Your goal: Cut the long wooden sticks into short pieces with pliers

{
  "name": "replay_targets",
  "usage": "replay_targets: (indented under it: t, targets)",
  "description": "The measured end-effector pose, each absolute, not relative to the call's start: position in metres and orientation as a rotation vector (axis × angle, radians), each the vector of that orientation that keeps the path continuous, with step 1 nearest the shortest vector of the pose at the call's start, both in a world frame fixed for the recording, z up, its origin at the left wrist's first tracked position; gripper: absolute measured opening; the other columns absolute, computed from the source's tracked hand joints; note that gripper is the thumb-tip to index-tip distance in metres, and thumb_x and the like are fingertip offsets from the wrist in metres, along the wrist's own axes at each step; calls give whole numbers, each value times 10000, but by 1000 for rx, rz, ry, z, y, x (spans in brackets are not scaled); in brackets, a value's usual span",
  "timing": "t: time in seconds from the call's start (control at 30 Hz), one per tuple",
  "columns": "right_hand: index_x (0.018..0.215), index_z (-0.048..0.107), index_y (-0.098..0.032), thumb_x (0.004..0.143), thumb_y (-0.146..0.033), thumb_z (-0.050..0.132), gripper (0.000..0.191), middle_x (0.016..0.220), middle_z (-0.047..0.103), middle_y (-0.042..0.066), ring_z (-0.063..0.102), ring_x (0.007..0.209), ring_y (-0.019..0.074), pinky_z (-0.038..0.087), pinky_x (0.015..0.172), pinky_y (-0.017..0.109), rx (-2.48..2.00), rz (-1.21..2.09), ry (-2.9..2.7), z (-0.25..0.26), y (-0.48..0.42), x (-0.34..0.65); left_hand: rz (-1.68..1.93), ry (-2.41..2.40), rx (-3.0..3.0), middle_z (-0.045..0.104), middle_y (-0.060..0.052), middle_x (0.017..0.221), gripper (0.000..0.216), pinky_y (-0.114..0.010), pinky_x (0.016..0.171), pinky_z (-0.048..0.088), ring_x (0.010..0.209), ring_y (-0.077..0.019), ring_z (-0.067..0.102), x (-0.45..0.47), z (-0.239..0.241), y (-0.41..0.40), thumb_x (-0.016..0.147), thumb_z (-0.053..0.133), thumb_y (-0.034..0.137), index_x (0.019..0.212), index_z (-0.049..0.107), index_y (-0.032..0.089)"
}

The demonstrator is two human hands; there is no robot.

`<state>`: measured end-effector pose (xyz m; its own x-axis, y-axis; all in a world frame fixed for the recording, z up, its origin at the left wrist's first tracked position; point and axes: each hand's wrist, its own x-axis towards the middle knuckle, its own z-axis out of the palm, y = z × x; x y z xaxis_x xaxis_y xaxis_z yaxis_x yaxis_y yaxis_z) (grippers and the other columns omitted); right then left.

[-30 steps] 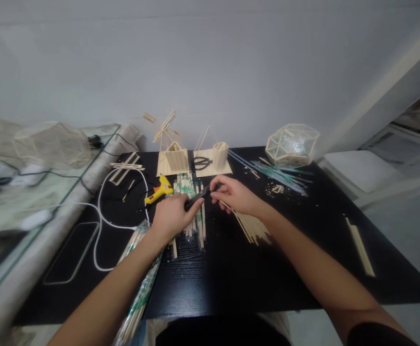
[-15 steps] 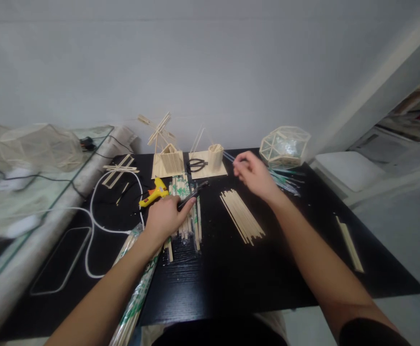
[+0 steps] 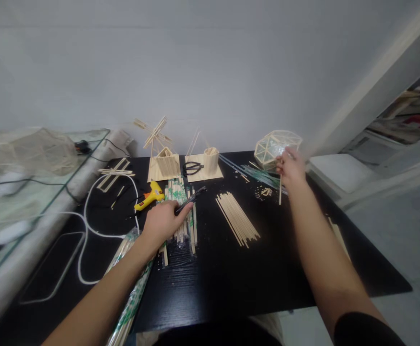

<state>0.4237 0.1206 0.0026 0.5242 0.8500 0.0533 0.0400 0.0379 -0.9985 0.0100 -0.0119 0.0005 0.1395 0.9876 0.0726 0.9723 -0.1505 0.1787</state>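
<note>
My left hand [image 3: 164,218] is closed around dark pliers [image 3: 191,198], whose jaws point to the upper right, above packs of wooden sticks [image 3: 181,211]. Raised at the right, my right hand [image 3: 292,166] has its fingers pinched on a short wooden stick [image 3: 280,190] that hangs downward. Just behind that hand is a polyhedron frame of sticks [image 3: 267,146] with clear film inside, partly covered by it. Between my hands, a row of loose wooden sticks [image 3: 237,218] lies on the black table [image 3: 224,283].
A yellow glue gun [image 3: 151,194] with a white cable lies left. Two stick models on boards, a windmill [image 3: 168,163] and a round tower [image 3: 211,161], stand at the back beside black scissors [image 3: 192,167]. Clear glue sticks [image 3: 260,175] and wood scraps [image 3: 265,192] lie near the right hand.
My right hand has moved right, away from beside the round tower to the front of the polyhedron frame. A short stick now shows below its fingers. My left hand still holds the pliers.
</note>
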Motion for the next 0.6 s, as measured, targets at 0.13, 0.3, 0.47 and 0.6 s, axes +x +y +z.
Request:
replay_targets:
  t: [0.13, 0.3, 0.47, 0.6]
  targets:
    - [1025, 569, -283, 921, -341, 640, 138, 788, 630, 16, 579, 584, 163, 509, 483, 306, -1322, 860, -888, 22, 109, 393, 273, 1997, 2276, 702, -96, 771, 715, -314, 626, 331, 758, -266, 661, 9, 0, -11, 945, 270, 770, 701, 626, 200]
    - [972, 596, -196, 920, -97, 587, 112, 827, 711, 34, 698, 703, 129, 625, 713, 291, -1244, 1086, -1082, 49, 72, 326, 323, 2006, 2234, 691, -96, 741, 709, -317, 619, 315, 721, -258, 644, 8, -1, -10, 951, 283, 753, 690, 635, 196]
    - [936, 537, -186, 885, -41, 634, 182, 715, 730, 30, 719, 606, 174, 607, 570, 289, -1463, 1355, -1409, 35, 44, 269, 345, 2016, 2229, 691, -98, 736, 702, -312, 631, 324, 726, -257, 641, 6, -1, -9, 948, 297, 758, 714, 650, 197]
    - [912, 553, -172, 840, -91, 739, 216, 660, 703, 13, 676, 534, 158, 548, 567, 264, -1703, 1125, -1710, 6, 41, 251, 338, 2016, 2235, 684, -94, 718, 709, -312, 624, 316, 708, -256, 635, 6, -1, -9, 945, 292, 763, 710, 649, 197]
